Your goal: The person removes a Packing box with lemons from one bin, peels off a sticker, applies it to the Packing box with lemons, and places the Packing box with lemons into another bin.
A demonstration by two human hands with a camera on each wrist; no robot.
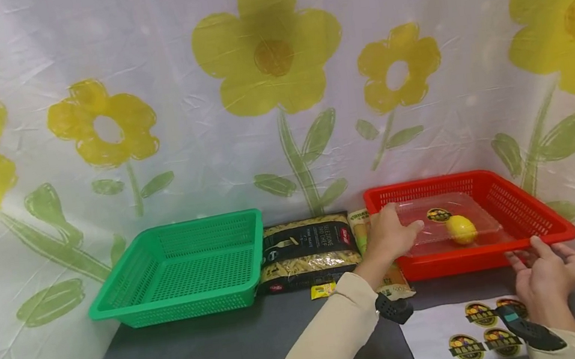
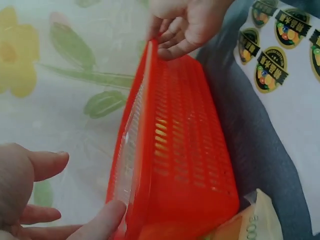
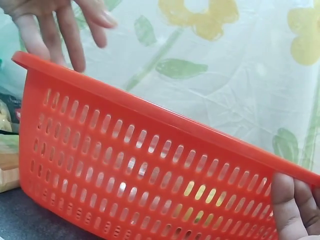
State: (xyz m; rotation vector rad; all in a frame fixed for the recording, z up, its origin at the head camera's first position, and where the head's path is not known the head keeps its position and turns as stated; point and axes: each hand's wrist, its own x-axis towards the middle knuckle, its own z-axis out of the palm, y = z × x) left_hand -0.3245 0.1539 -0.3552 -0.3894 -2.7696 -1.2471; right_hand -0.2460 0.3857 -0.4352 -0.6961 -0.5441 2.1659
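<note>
A red plastic basket (image 1: 424,267) stands at the right against the curtain. Inside it lies a clear plastic box (image 1: 408,227) with a round black-and-gold sticker (image 1: 438,215). A lemon (image 1: 461,230) shows at the box's right part; whether it is inside or under the plastic I cannot tell. My left hand (image 1: 390,235) is over the basket's left end, fingers spread, one of them by the rim in the left wrist view. At the front right corner my right hand (image 1: 548,275) grips the basket's rim, thumb above and fingers against the outer wall (image 3: 295,205).
A green basket (image 1: 184,308) stands at the left. Between the baskets lie a black pasta bag (image 1: 305,253), a small yellow packet (image 1: 323,290) and another food bag (image 1: 395,283), partly hidden by my left arm. A white sticker sheet (image 1: 428,337) lies in front.
</note>
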